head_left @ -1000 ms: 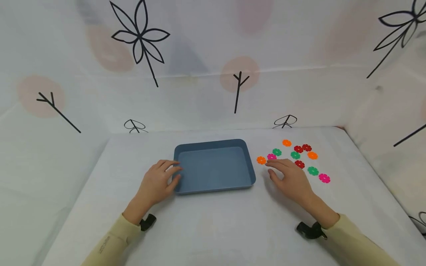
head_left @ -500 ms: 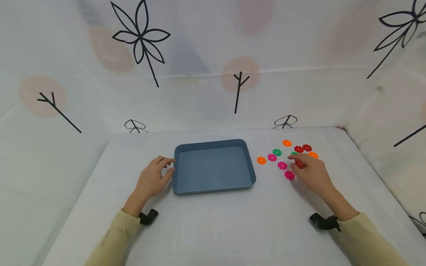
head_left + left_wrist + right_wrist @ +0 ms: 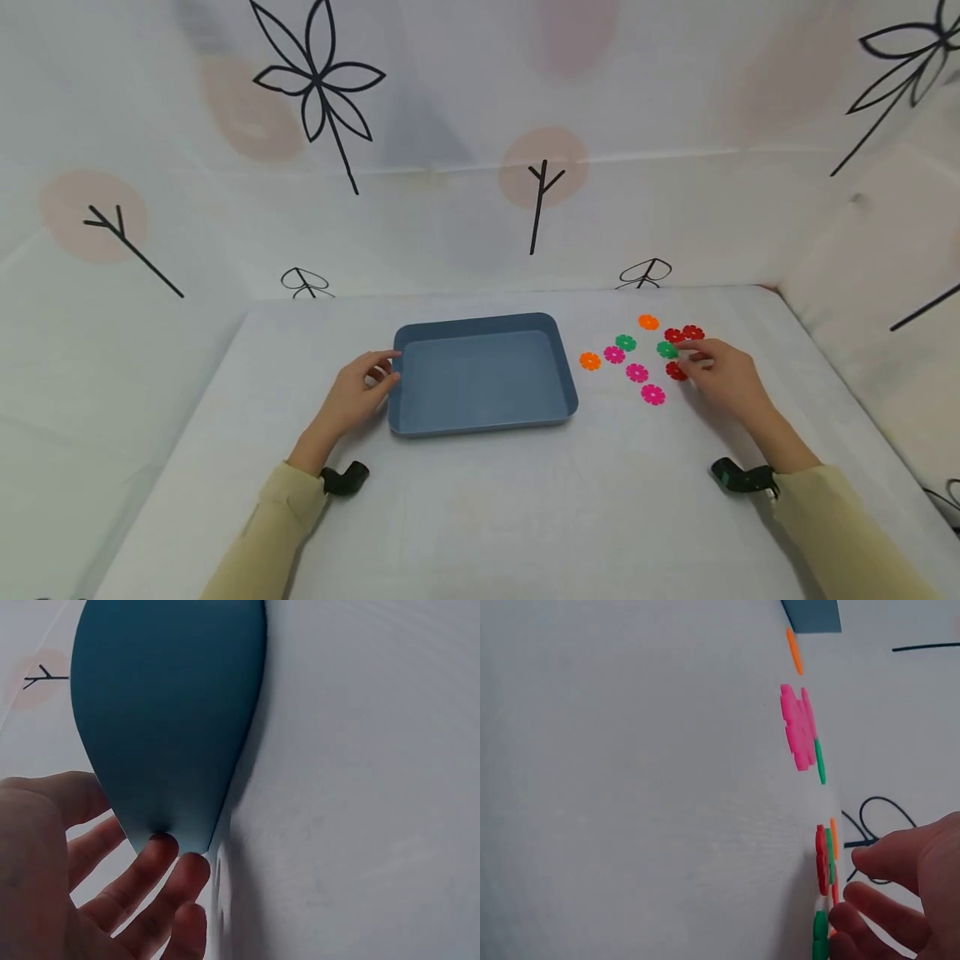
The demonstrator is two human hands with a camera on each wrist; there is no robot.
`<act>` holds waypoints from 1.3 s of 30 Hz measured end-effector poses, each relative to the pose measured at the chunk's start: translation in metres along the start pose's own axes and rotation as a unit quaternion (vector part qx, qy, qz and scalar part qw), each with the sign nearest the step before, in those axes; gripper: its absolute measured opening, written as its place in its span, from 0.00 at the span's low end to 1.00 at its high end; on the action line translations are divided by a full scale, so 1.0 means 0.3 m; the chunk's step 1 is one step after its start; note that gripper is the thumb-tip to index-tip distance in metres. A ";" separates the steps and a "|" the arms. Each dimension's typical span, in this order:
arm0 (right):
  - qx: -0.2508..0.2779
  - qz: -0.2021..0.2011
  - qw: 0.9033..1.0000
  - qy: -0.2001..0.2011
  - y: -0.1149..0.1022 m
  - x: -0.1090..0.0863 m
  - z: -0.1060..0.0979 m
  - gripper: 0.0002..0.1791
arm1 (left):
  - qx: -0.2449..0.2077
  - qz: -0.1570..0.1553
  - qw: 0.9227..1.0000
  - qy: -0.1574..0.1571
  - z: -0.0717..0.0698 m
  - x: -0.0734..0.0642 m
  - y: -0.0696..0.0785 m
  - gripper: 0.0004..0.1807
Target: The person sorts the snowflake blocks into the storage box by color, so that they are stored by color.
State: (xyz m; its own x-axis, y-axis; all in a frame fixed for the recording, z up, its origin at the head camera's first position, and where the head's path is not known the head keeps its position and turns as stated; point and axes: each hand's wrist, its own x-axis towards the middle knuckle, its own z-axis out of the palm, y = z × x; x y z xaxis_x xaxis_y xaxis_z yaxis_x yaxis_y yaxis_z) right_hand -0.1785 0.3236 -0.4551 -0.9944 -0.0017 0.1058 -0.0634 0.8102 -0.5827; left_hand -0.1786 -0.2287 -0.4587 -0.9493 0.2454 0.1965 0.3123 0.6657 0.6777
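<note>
A shallow blue-grey rectangular tray (image 3: 480,423) lies on the white table. My left hand (image 3: 356,396) holds its left end: thumb and forefinger reach over the rim, and in the left wrist view other fingertips (image 3: 161,846) touch the outer wall. To the right, my right hand (image 3: 727,379) hovers among flower-shaped plastic discs. Its thumb and forefinger are apart beside a green disc (image 3: 667,350) and a red disc (image 3: 676,371), with nothing seen between them. In the right wrist view a green disc (image 3: 820,935) lies below the fingers. The right hand hides some discs.
Nearer the tray lie a pink disc (image 3: 652,394), an orange disc (image 3: 590,361) and another green disc (image 3: 626,342). Two more red discs touch behind the right hand. A patterned white cloth wall (image 3: 450,225) closes the table's far edge.
My right hand has moved rightward over the discs, uncovering pink ones it had hidden. My left hand has drawn back from over the tray's inside to its left rim.
</note>
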 end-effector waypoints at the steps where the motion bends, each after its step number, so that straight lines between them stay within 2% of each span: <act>1: -0.001 0.000 1.000 -0.002 0.004 0.005 -0.001 0.19 | -0.013 -0.006 1.000 -0.003 0.002 0.002 -0.004 0.21; 5: 0.000 0.008 1.000 -0.017 0.013 0.028 -0.003 0.20 | -0.059 -0.021 0.998 -0.011 0.007 0.006 -0.020 0.21; 11: -0.008 0.028 0.998 -0.050 0.015 0.072 -0.005 0.22 | -0.103 -0.029 0.994 -0.030 0.010 0.011 -0.045 0.23; 15: -0.013 0.048 0.997 -0.056 0.010 0.091 -0.001 0.23 | -0.123 -0.032 0.991 -0.051 0.012 0.020 -0.051 0.25; 23: 0.008 0.074 0.996 -0.050 0.003 0.102 0.020 0.24 | -0.158 -0.030 0.984 -0.071 -0.047 0.021 0.045 0.24; 28: 0.007 0.078 0.996 -0.053 -0.017 0.113 0.029 0.23 | -0.175 -0.023 0.983 -0.056 -0.029 0.013 -0.009 0.24; 31: 0.006 0.088 0.995 -0.056 -0.029 0.118 0.031 0.23 | -0.177 -0.026 0.983 -0.044 -0.005 0.010 -0.063 0.24; 33: 0.007 0.100 0.993 -0.057 -0.032 0.119 0.031 0.24 | -0.179 -0.036 0.982 -0.044 -0.003 0.010 -0.066 0.24; 35: 0.009 0.112 0.992 -0.056 -0.032 0.118 0.032 0.25 | -0.182 -0.034 0.982 -0.038 0.010 0.015 -0.095 0.24; 39: 0.011 0.120 0.992 -0.049 -0.020 0.109 0.032 0.24 | -0.182 -0.029 0.982 -0.038 0.011 0.024 -0.089 0.24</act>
State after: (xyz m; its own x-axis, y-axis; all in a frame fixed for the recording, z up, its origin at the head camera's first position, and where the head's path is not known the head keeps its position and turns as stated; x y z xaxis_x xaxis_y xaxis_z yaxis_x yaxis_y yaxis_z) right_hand -0.2114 0.3130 -0.4558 -0.9845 0.1321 -0.1151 0.1749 0.7818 -0.5986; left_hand -0.1936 -0.2424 -0.4777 -0.9555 0.2753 0.1059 0.2110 0.3874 0.8974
